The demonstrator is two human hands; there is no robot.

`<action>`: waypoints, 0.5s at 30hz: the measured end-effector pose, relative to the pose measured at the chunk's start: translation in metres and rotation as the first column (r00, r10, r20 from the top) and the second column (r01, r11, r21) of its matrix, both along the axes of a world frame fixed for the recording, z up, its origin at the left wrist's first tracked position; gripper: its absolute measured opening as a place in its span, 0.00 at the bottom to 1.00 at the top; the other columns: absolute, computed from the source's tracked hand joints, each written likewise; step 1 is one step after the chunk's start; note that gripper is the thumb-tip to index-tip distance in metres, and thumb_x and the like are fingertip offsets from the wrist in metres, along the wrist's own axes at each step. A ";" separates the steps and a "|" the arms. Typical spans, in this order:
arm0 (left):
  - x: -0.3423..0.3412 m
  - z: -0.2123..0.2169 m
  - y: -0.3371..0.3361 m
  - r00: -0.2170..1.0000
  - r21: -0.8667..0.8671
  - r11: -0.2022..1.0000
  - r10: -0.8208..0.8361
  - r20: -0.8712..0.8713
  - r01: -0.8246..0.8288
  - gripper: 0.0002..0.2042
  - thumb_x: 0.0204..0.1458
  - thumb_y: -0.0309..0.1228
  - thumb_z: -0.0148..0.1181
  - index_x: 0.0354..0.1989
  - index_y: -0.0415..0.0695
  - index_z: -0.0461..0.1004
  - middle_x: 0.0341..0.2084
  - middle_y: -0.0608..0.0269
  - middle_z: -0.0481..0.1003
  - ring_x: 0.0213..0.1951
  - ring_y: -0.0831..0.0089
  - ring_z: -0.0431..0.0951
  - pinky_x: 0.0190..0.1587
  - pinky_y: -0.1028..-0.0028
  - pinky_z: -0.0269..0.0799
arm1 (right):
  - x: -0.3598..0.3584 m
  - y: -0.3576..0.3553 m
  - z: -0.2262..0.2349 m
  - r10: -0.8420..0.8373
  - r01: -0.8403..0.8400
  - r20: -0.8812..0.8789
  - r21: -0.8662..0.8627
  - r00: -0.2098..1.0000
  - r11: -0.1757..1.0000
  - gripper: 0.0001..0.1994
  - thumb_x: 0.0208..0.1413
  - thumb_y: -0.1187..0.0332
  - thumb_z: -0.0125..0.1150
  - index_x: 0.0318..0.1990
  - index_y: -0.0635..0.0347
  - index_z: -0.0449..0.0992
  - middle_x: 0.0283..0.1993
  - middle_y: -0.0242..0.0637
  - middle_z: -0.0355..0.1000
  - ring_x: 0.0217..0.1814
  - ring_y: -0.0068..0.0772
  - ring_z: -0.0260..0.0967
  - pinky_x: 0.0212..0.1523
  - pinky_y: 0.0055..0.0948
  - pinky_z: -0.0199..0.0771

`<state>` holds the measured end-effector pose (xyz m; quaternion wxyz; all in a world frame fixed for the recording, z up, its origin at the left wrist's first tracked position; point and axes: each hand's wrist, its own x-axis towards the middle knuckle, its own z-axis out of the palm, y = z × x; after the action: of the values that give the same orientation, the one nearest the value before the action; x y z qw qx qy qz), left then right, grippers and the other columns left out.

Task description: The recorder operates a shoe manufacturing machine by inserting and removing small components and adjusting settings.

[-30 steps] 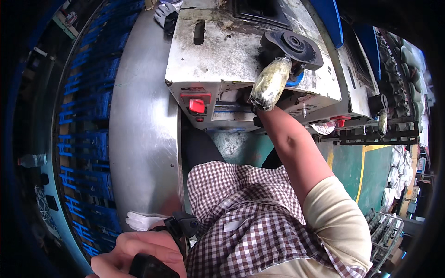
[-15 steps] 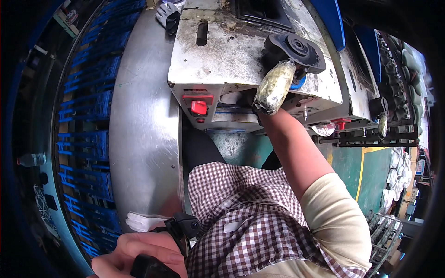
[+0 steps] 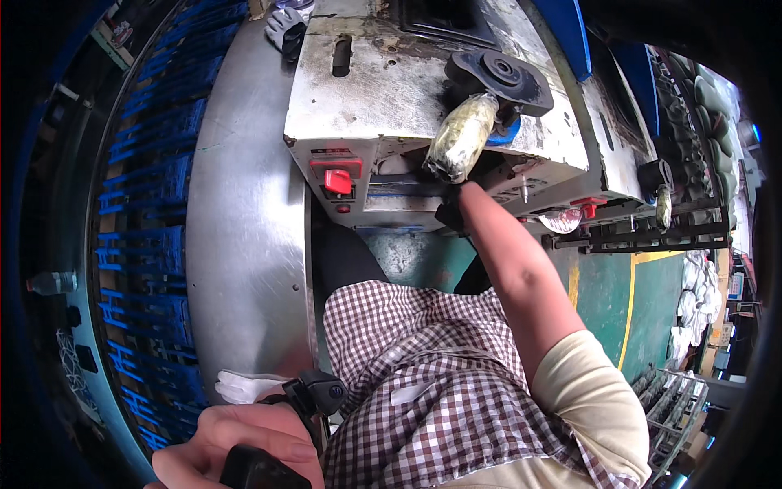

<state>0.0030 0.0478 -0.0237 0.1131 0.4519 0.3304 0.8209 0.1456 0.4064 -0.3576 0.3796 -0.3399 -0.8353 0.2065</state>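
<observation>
Where grime shows, worn machine top (image 3: pixel 383 81).

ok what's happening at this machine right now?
A person in a checked apron stands at a worn white machine. Their right hand is up at its front edge, holding a greenish plastic-wrapped piece against the black round part on top. Their left hand is low by the body, gripping a black device. A red switch sits on the machine's front panel, untouched.

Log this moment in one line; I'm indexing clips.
right hand: holds yellow-green wrapped bundle at grey machine | left hand: grips black handle
</observation>
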 end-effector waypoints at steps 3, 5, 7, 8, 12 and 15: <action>-0.005 0.003 -0.015 0.981 -0.064 0.980 -0.188 0.038 0.190 0.14 0.54 0.32 0.56 0.50 0.58 0.70 0.45 0.62 0.66 0.38 0.71 0.64 0.29 0.77 0.63 | 0.002 -0.001 0.004 0.016 -0.014 -0.070 0.028 0.997 1.000 0.14 0.49 0.72 0.57 0.44 0.65 0.74 0.46 0.45 0.74 0.46 0.43 0.73 0.47 0.38 0.73; 0.000 -0.001 -0.014 0.997 -0.047 0.997 -0.066 -0.032 0.064 0.14 0.54 0.33 0.56 0.50 0.59 0.71 0.48 0.67 0.66 0.42 0.69 0.64 0.28 0.73 0.65 | -0.013 -0.033 0.041 -0.280 -0.283 -0.513 -0.765 0.812 0.579 0.17 0.45 0.84 0.59 0.45 0.65 0.72 0.40 0.37 0.72 0.42 0.28 0.71 0.43 0.31 0.76; 0.005 0.001 -0.014 0.994 -0.011 0.999 0.031 -0.104 -0.032 0.14 0.54 0.34 0.56 0.50 0.60 0.71 0.52 0.71 0.66 0.47 0.66 0.63 0.27 0.70 0.67 | -0.004 -0.045 0.046 -0.328 -0.376 -0.563 -0.789 0.758 0.487 0.14 0.49 0.82 0.58 0.45 0.67 0.70 0.39 0.39 0.72 0.40 0.29 0.72 0.45 0.30 0.77; 0.004 0.001 -0.018 0.993 -0.036 0.999 -0.012 -0.114 0.008 0.15 0.54 0.36 0.55 0.51 0.61 0.71 0.53 0.74 0.65 0.48 0.65 0.63 0.26 0.67 0.68 | 0.001 -0.050 0.048 -0.311 -0.420 -0.584 -0.783 0.750 0.459 0.13 0.51 0.81 0.57 0.45 0.69 0.68 0.40 0.41 0.72 0.40 0.31 0.73 0.47 0.28 0.77; 0.005 0.002 -0.022 0.990 -0.026 0.999 -0.043 -0.137 0.040 0.16 0.53 0.38 0.56 0.52 0.61 0.70 0.54 0.76 0.65 0.49 0.64 0.62 0.25 0.64 0.68 | 0.004 -0.076 0.070 -0.294 -0.500 -0.631 -0.761 0.717 0.413 0.13 0.53 0.82 0.55 0.47 0.68 0.68 0.41 0.42 0.73 0.43 0.33 0.74 0.47 0.27 0.77; 0.007 0.002 -0.020 0.989 -0.005 1.000 -0.028 -0.145 0.027 0.16 0.54 0.36 0.56 0.52 0.59 0.70 0.53 0.76 0.66 0.49 0.65 0.62 0.25 0.65 0.67 | 0.005 -0.094 0.085 -0.297 -0.554 -0.676 -0.729 0.674 0.402 0.14 0.54 0.81 0.55 0.48 0.68 0.67 0.40 0.42 0.74 0.44 0.33 0.74 0.47 0.27 0.77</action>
<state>0.0101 0.0280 -0.0218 0.1007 0.5149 0.3327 0.7836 0.1509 0.3125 -0.2724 0.4080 -0.3018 -0.3857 0.7705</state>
